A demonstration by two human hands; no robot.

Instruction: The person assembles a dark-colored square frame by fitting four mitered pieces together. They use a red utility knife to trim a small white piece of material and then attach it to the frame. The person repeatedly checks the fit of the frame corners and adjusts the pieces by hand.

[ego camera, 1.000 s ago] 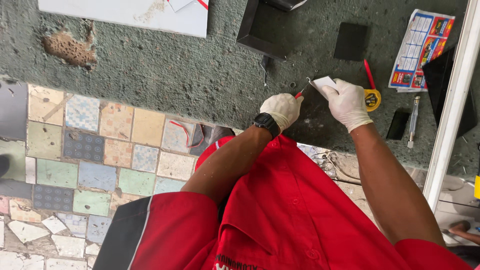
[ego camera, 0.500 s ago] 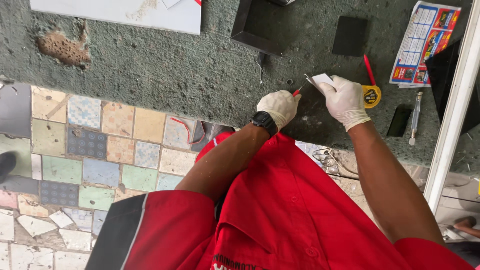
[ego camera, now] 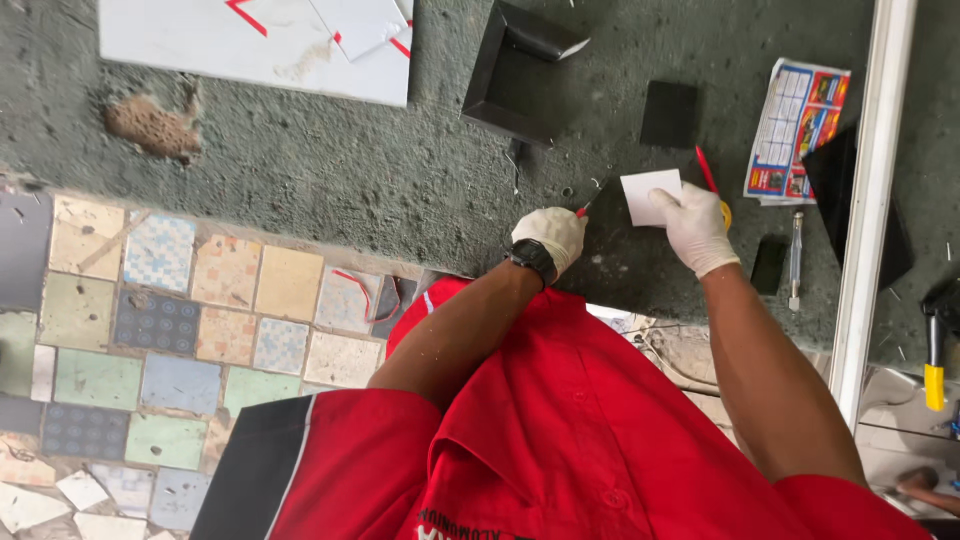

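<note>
Right hand (ego camera: 697, 228) pinches white card (ego camera: 650, 195).

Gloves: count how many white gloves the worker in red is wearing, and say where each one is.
2. The left glove grips a red pencil on the dark tile. The right glove holds a small white card against that tile. Neither looks hidden.

The floor (ego camera: 350, 190) is rough grey concrete. The white tile (ego camera: 190, 45) looks smooth and shiny. The gloves (ego camera: 695, 225) are soft white cloth.
</note>
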